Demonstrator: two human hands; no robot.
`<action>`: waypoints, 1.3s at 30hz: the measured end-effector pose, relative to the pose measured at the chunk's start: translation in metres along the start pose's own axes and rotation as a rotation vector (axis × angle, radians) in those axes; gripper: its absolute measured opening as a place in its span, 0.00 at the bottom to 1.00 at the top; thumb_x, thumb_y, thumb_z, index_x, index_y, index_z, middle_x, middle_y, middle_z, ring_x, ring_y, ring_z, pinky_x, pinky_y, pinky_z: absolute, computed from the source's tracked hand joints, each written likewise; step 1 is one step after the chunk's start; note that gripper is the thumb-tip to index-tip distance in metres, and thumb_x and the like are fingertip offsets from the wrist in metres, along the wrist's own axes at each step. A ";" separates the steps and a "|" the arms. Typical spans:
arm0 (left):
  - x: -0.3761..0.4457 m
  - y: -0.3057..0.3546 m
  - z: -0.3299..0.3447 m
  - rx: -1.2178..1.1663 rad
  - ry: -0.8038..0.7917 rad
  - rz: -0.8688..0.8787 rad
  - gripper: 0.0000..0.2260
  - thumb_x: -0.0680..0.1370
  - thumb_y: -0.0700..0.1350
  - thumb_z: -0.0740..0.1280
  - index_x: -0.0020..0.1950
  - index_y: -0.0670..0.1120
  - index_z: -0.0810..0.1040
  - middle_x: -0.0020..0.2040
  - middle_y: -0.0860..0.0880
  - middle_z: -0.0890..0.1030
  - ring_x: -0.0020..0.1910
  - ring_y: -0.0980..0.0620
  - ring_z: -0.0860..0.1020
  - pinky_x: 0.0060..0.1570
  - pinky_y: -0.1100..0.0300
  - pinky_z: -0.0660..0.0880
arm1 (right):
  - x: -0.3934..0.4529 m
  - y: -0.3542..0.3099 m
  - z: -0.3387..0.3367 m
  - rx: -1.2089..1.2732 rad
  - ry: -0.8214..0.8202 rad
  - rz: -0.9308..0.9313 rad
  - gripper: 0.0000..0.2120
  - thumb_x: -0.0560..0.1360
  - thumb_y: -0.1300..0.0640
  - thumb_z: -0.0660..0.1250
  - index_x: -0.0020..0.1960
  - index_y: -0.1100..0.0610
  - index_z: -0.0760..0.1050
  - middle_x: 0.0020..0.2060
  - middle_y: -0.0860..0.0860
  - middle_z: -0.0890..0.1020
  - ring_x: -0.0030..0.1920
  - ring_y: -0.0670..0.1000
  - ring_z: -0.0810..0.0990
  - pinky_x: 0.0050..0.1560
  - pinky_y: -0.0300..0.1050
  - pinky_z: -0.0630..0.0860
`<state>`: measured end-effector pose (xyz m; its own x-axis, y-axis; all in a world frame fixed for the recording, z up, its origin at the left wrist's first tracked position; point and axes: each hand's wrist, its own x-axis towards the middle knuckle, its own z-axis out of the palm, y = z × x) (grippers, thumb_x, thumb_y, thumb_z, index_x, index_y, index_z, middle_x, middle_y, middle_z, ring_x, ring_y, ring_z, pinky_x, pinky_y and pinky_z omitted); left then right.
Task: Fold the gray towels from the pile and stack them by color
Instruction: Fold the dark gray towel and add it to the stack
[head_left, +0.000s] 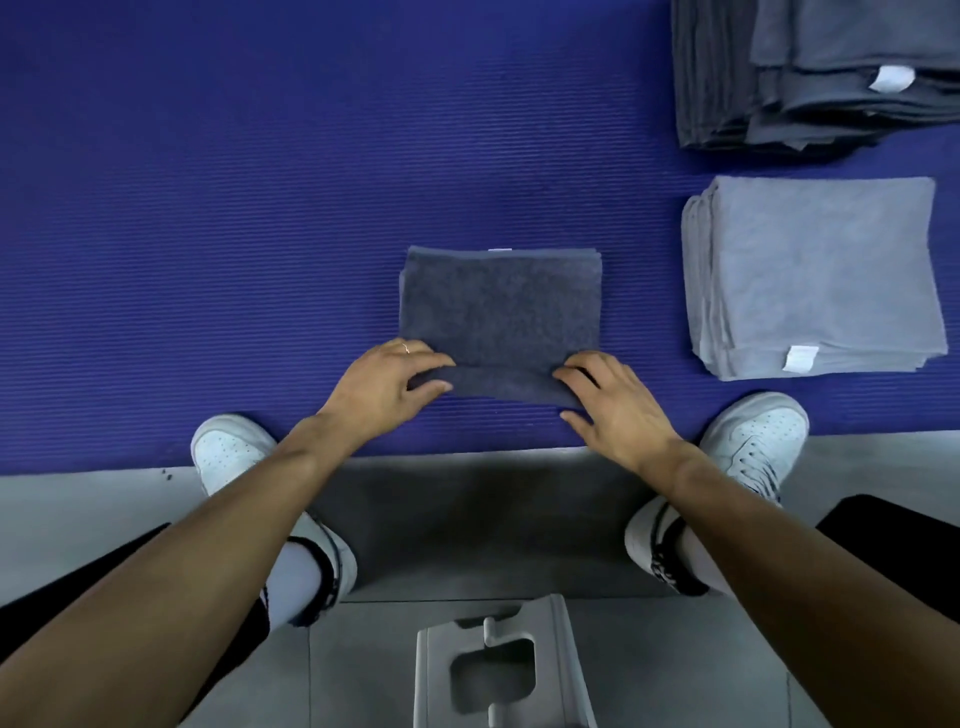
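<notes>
A gray moulded stand (498, 670) sits nearest the camera on the pale floor (78, 514), between a squatting person's white sneakers (234, 452). Just beyond it, both hands work a dark gray towel (498, 306) lying on the blue ribbed mat (208, 208). The left hand (384, 384) pinches the towel's near left corner, thumb under and fingers over; the right hand (613, 400) grips the near right corner the same way, and the near edge is rolled up between them. By the look of it, the step in hand is a further fold of an already halved towel; the next move calls for carrying that near edge evenly to the far edge, then lifting the bundle to its stack. Right of the towel stands a light gray folded stack (815, 275) with a white tag (800, 358); beyond that, a dark gray stack (810, 78) with its own white tag (891, 78). A tag tip peeks from the towel's far edge. No writing on any tag can be read.
</notes>
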<state>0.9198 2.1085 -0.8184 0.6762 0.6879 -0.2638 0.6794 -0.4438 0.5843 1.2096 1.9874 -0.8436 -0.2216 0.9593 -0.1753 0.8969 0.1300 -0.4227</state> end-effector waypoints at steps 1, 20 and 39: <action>0.002 0.005 -0.007 -0.055 -0.014 -0.034 0.15 0.78 0.51 0.69 0.62 0.47 0.81 0.54 0.51 0.82 0.54 0.51 0.79 0.56 0.52 0.76 | 0.001 0.000 -0.006 0.025 0.004 0.008 0.22 0.69 0.61 0.76 0.62 0.60 0.77 0.56 0.57 0.78 0.55 0.60 0.79 0.55 0.58 0.79; 0.082 0.219 -0.131 -0.545 0.315 -0.076 0.22 0.68 0.46 0.80 0.58 0.59 0.77 0.55 0.56 0.78 0.53 0.60 0.77 0.52 0.65 0.74 | -0.017 0.043 -0.312 0.820 0.493 0.485 0.12 0.75 0.59 0.73 0.56 0.59 0.76 0.46 0.56 0.83 0.44 0.52 0.82 0.49 0.49 0.80; 0.372 0.327 -0.154 -0.797 0.455 -0.266 0.17 0.70 0.51 0.78 0.57 0.54 0.80 0.59 0.48 0.80 0.51 0.52 0.80 0.51 0.56 0.79 | 0.070 0.256 -0.407 0.913 0.862 0.722 0.22 0.77 0.46 0.69 0.63 0.61 0.75 0.59 0.54 0.80 0.56 0.50 0.79 0.57 0.44 0.74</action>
<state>1.3495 2.3076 -0.6069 0.2372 0.9419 -0.2379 0.2872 0.1660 0.9434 1.5794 2.1904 -0.6019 0.7553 0.6377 -0.1515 0.0856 -0.3251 -0.9418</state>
